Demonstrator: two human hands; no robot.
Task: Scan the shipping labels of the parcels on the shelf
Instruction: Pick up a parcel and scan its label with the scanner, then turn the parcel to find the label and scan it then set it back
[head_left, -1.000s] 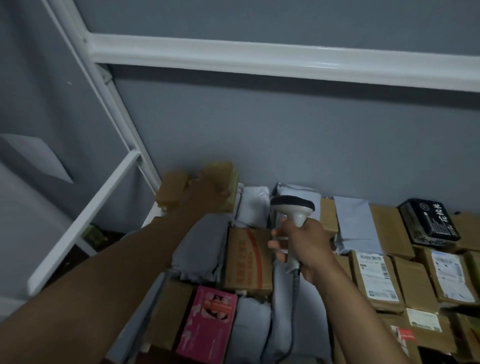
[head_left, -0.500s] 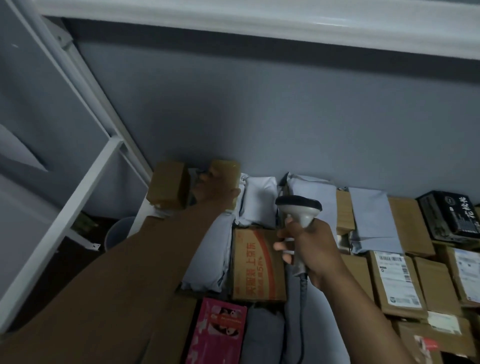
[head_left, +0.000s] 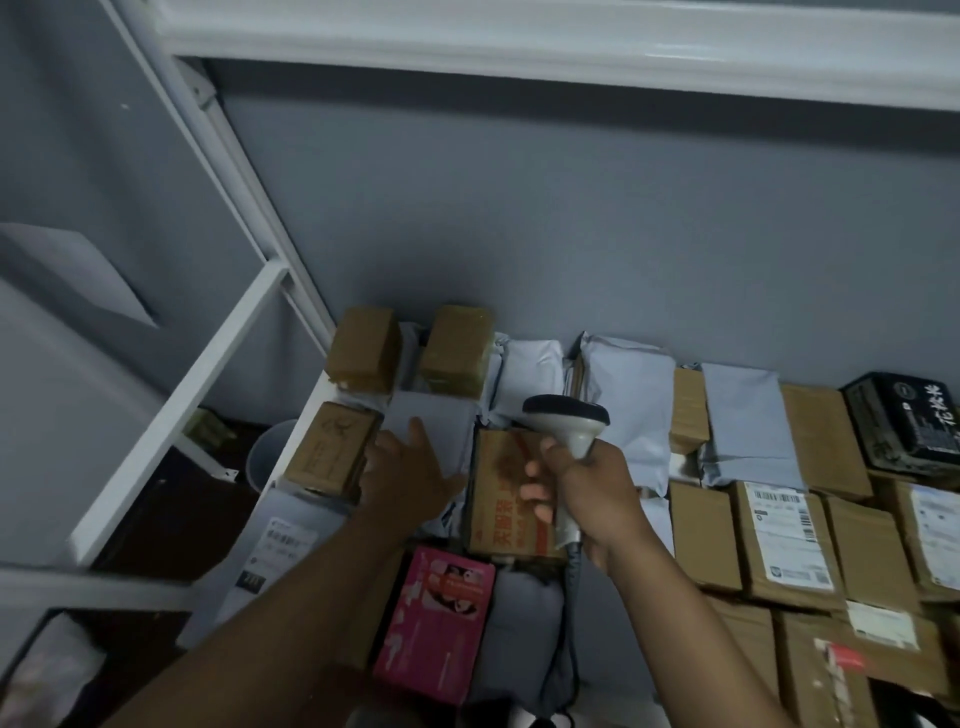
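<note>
While the right hand grips the scanner over the parcels crowding the shelf, the left hand rests loose-fingered on a grey bag, and most labels look unscanned.

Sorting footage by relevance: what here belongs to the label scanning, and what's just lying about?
Job: scanner gripped by right hand; left hand on the parcels; labelled box; pink box.
Lying about: bucket below the shelf frame.
</note>
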